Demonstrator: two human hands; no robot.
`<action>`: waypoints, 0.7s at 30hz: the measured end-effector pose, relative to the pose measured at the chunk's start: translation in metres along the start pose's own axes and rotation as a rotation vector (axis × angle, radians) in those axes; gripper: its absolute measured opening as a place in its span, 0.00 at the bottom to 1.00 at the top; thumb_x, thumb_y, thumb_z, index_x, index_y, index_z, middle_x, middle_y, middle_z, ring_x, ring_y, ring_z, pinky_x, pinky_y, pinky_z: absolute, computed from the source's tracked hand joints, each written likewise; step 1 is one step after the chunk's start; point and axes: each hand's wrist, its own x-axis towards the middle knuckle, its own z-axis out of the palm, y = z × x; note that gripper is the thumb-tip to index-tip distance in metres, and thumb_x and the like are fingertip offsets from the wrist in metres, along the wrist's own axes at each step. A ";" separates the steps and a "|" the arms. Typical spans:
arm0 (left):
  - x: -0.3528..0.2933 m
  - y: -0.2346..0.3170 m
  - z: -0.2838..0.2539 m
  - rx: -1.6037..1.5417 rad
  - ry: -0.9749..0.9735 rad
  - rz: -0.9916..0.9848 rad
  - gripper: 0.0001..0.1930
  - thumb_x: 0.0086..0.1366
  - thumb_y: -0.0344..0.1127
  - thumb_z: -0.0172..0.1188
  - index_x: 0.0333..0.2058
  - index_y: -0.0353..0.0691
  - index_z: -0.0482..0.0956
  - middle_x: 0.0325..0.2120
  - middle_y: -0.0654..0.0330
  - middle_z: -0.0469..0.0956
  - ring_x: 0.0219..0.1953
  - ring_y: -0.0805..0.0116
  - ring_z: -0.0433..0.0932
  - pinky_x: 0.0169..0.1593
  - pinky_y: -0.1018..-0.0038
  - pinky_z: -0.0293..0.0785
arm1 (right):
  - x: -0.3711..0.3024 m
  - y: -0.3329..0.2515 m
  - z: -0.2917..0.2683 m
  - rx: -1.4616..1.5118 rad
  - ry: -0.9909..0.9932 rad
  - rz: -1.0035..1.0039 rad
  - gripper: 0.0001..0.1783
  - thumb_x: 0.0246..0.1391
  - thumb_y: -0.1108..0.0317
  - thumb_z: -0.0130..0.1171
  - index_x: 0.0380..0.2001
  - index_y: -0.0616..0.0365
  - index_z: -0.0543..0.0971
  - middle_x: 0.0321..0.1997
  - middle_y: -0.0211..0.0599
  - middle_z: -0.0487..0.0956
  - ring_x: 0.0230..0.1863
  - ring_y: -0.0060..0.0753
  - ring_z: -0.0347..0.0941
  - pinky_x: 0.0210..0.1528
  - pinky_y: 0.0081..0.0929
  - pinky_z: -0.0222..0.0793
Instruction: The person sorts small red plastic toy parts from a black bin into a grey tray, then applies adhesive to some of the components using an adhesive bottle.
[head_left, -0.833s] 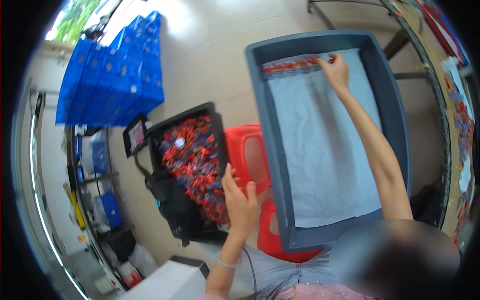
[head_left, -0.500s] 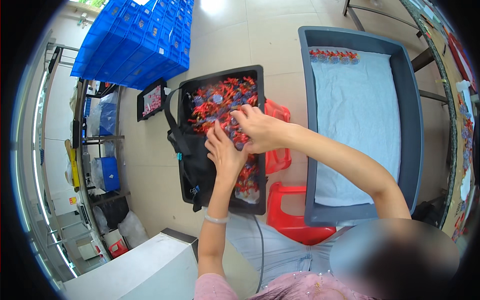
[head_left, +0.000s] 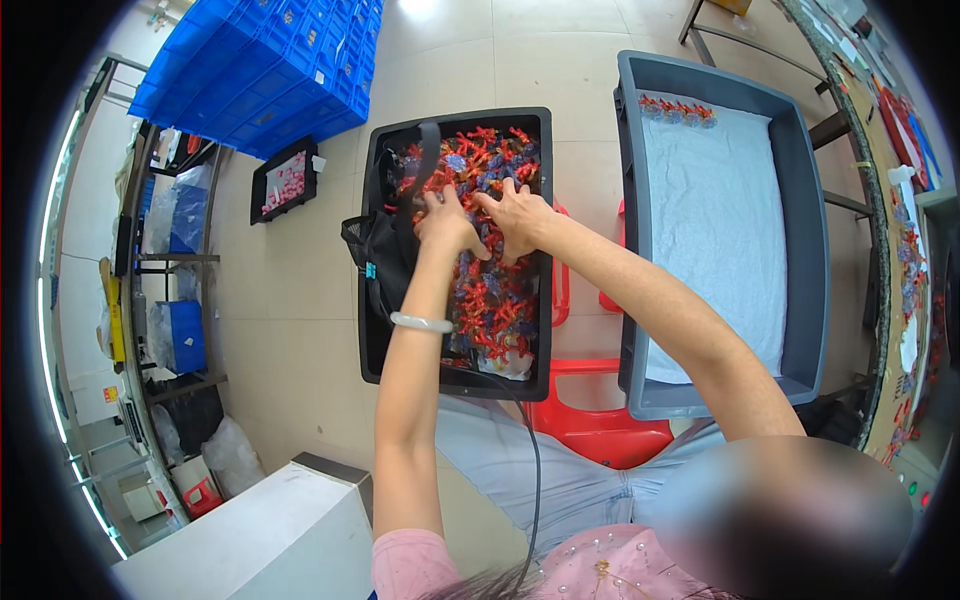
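A black bin [head_left: 548, 300] holds a heap of small red and purple-blue plastic figures [head_left: 495, 310], too small to make out in detail. My left hand [head_left: 447, 228] lies on the heap, its fingers spread among the figures. Beside it on the right, my right hand [head_left: 518, 218] reaches into the same heap with fingers apart. Neither hand visibly grips a figure, though some fingertips are hidden. A crumpled black bag [head_left: 385, 255] lies over the bin's left side, next to my left forearm, and its strap [head_left: 427, 165] arches over the heap.
To the right stands a big grey bin [head_left: 807, 250] lined with white cloth [head_left: 710, 240]; a row of figures [head_left: 680, 110] lies at its far end. Red stools [head_left: 600, 440] are near my knees. Stacked blue crates [head_left: 270, 75] and a small black tray [head_left: 283, 185] are at far left.
The black bag has shifted up and left, uncovering more figures in the near part of the bin. Both hands have moved farther up the heap. The view has shifted slightly.
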 end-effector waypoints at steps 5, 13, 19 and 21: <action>0.015 -0.017 -0.004 -0.122 -0.155 0.054 0.69 0.23 0.41 0.85 0.68 0.44 0.53 0.66 0.44 0.57 0.63 0.41 0.65 0.63 0.54 0.67 | 0.011 -0.019 -0.011 -0.046 -0.163 0.135 0.74 0.16 0.54 0.82 0.71 0.39 0.51 0.61 0.64 0.62 0.58 0.66 0.66 0.53 0.46 0.74; 0.000 -0.026 0.002 -0.169 -0.063 0.119 0.71 0.22 0.43 0.84 0.69 0.51 0.50 0.67 0.42 0.54 0.65 0.45 0.63 0.44 0.51 0.82 | 0.004 -0.020 -0.007 0.053 -0.158 0.131 0.73 0.16 0.56 0.82 0.71 0.37 0.52 0.63 0.70 0.58 0.55 0.65 0.73 0.54 0.44 0.74; -0.007 -0.023 0.012 -0.111 0.089 0.160 0.65 0.24 0.39 0.82 0.66 0.50 0.55 0.64 0.44 0.60 0.62 0.44 0.68 0.61 0.54 0.71 | 0.000 0.002 -0.002 0.248 -0.009 0.000 0.60 0.23 0.61 0.78 0.66 0.46 0.60 0.57 0.70 0.66 0.45 0.57 0.79 0.49 0.40 0.77; 0.005 -0.037 0.007 -0.268 0.103 0.207 0.61 0.24 0.39 0.82 0.63 0.47 0.59 0.60 0.44 0.66 0.60 0.43 0.69 0.60 0.52 0.71 | 0.012 0.003 -0.011 0.984 -0.083 -0.006 0.49 0.31 0.67 0.72 0.62 0.54 0.64 0.40 0.52 0.79 0.35 0.39 0.80 0.39 0.32 0.80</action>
